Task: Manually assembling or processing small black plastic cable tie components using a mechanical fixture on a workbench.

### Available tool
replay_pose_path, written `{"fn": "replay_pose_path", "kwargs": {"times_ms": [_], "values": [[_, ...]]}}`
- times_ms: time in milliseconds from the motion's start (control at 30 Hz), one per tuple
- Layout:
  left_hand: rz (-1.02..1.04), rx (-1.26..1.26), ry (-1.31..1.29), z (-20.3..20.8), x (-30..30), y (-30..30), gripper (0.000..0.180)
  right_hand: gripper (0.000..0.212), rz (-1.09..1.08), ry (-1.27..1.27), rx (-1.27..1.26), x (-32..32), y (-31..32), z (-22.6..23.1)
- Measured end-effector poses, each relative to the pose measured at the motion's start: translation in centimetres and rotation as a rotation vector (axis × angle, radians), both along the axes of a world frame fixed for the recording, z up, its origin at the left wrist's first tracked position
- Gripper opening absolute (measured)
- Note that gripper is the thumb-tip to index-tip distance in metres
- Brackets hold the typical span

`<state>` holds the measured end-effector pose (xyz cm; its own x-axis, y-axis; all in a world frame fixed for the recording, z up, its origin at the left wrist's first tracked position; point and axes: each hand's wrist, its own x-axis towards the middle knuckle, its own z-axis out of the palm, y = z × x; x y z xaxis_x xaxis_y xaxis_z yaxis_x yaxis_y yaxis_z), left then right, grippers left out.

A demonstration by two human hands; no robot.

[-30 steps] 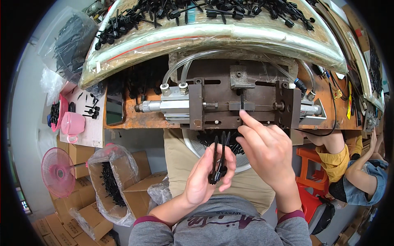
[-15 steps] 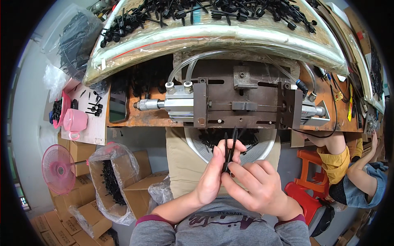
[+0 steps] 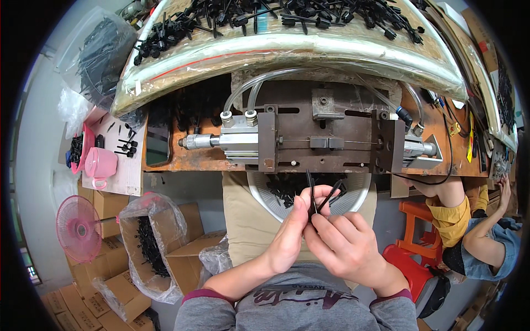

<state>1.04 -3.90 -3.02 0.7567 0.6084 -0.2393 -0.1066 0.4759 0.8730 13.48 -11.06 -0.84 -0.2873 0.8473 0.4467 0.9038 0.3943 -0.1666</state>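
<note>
Low in front of the bench, my hands meet above a white basin (image 3: 361,199) in my lap with black plastic parts in it. My left hand (image 3: 284,240) is closed around slim black pieces; one pointed black piece (image 3: 311,185) sticks up from its fingers. My right hand (image 3: 348,243) pinches at the lower end, where a second slim black piece (image 3: 331,195) slants up to the right. The two pieces form a V. Whether they are joined is hidden by my fingers. Just beyond stands a dark metal fixture (image 3: 353,124) with a small central block (image 3: 327,143).
Silver air cylinders (image 3: 240,139) with clear hoses flank the fixture. A plastic-wrapped shelf (image 3: 298,49) bears piled black parts. At left are a pink mug (image 3: 101,164), a pink fan (image 3: 79,227) and a lined carton (image 3: 182,220). Another person (image 3: 486,243) sits at right by a red stool (image 3: 406,270).
The two slim black pieces were nearly parallel; now they spread into a V, the right one tilting rightward. My right hand has shifted slightly up and to the right.
</note>
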Motion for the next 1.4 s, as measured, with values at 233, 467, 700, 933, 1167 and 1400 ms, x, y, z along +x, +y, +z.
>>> {"fn": "replay_pose_path", "kwargs": {"times_ms": [233, 467, 700, 933, 1167, 1400], "values": [[0.02, -0.207, -0.082, -0.3, 0.1, 0.7, 0.06, 0.04, 0.004, 0.513, 0.096, 0.1, -0.8, -1.1], [0.053, -0.278, -0.132, -0.8, -0.9, 0.9, 0.025, 0.031, 0.008, 0.8, 0.061, 1.0, -1.5, -0.7], [0.136, -0.334, -0.218, 0.4, -0.4, 0.6, 0.021, 0.031, 0.06, 0.968, -0.017, 1.2, -2.9, -1.4], [0.156, -0.256, -0.276, 0.2, -0.5, 0.4, 0.018, 0.03, 0.055, 0.967, -0.033, 1.1, -3.2, -1.6], [0.269, -0.349, -0.308, 0.5, -0.3, -0.3, 0.013, 0.03, 0.06, 0.939, -0.017, 1.0, -3.0, -1.8], [0.252, -0.294, -0.32, 0.4, -0.4, -0.2, 0.012, 0.03, 0.068, 0.927, -0.019, 1.0, -3.1, -1.8]]}}
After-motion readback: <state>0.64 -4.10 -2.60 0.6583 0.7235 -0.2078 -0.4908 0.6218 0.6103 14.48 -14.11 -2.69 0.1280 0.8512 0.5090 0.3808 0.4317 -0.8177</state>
